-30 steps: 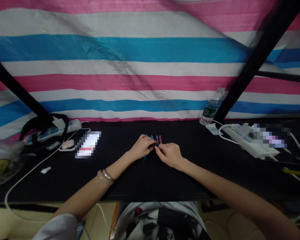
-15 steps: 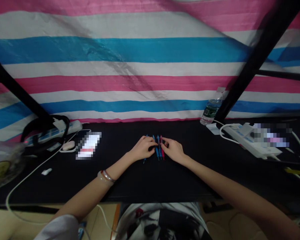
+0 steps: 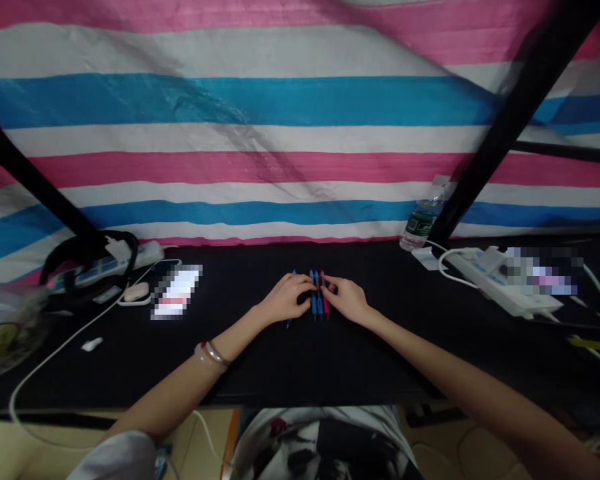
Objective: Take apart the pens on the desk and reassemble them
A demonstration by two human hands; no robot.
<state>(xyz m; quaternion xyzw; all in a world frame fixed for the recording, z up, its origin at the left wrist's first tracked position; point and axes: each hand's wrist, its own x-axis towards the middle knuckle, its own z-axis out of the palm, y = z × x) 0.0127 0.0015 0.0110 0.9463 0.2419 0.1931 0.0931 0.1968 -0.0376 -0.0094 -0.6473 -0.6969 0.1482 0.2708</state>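
Note:
Three pens stand side by side on the black table, pointing away from me: a blue pen on the left, another blue pen in the middle and a pink pen on the right. My left hand has its fingers curled against the left blue pen. Opposite it, my right hand holds the pink pen's side with bent fingers. A further blue pen lies beneath my left hand, mostly hidden, with only its ends showing.
A phone with a blurred screen, an earbud and an earbud case lie to the left. At the right are a water bottle and a white power strip. A striped sheet hangs behind the table.
The left blue pen of the row has straightened, its far end swinging right toward the middle pen. Both hands stay almost where they were.

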